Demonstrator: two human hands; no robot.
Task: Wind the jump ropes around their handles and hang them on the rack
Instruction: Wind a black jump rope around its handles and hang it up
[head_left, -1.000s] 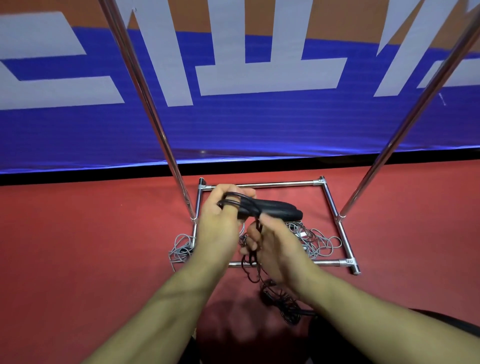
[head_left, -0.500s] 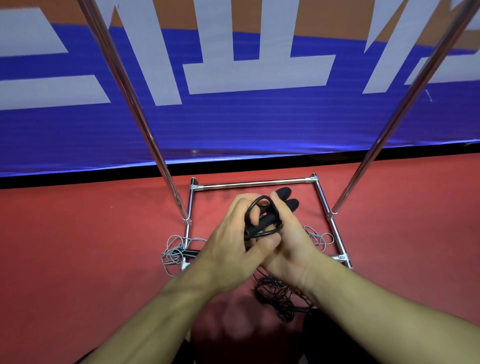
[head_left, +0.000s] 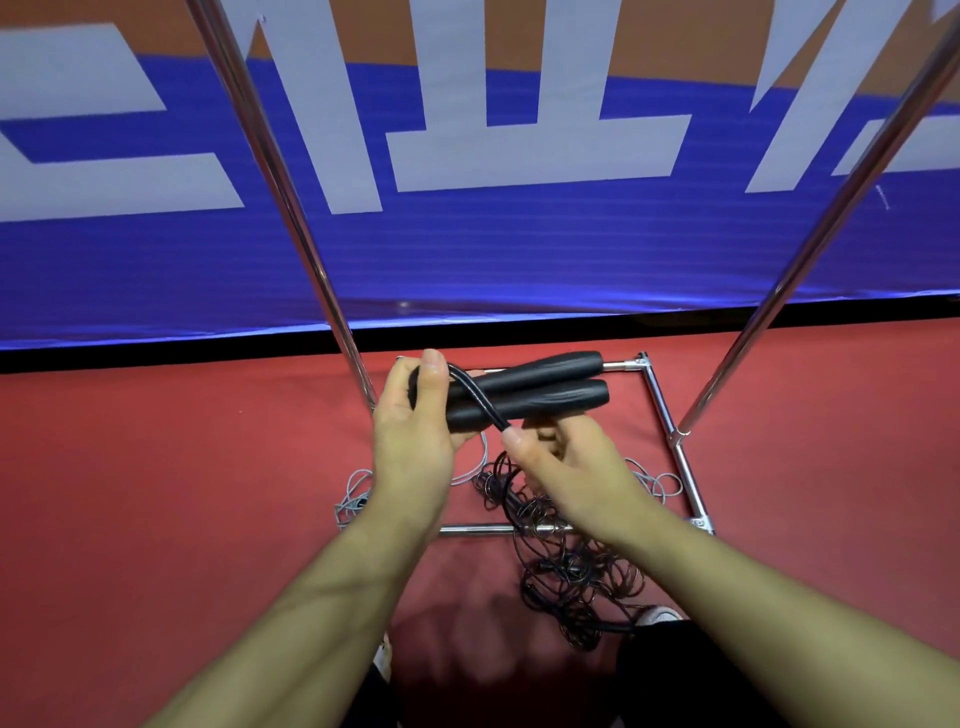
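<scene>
Grey rope (head_left: 358, 493) and black tangle (head_left: 571, 561) litter the rack base (head_left: 675, 457).

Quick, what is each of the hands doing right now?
Left hand: grips the two black handles.
Right hand: pinches the black rope.

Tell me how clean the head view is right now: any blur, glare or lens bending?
Head view: left hand, right hand and black handles look sharp; rack poles splay outward from wide-angle distortion; bright glints run along the chrome; a soft shadow lies on the red floor beneath the arms.
</scene>
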